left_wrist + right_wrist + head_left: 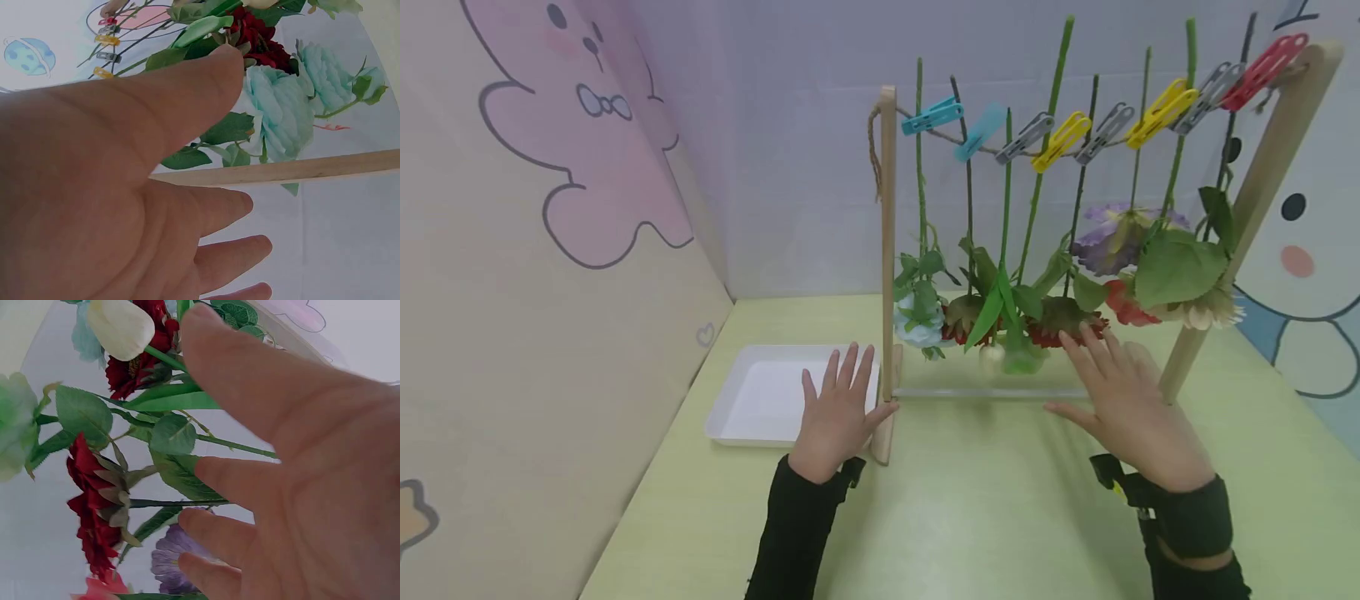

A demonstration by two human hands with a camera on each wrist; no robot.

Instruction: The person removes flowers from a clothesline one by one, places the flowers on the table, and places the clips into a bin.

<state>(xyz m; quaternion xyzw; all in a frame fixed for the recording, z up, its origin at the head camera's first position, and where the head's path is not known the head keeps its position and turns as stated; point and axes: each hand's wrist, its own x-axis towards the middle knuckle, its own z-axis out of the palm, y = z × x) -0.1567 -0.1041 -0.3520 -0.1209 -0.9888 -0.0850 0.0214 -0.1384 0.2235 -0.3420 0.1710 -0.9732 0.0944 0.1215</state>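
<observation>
Several artificial flowers hang upside down by clothespins, such as a red clothespin and a yellow clothespin, from a cord on a wooden frame. Holding nothing, my left hand spreads its fingers beside the frame's left post, above a white tray. A light blue flower is nearest its thumb in the left wrist view. My right hand, fingers extended, holds nothing before the right-hand flowers. A dark red flower and a white tulip appear beyond it; contact cannot be told.
The frame stands on a pale yellow-green table, with a clear bar low between its posts. A pale curtain hangs behind. Printed cartoon walls flank the table, with a pink bear on the left.
</observation>
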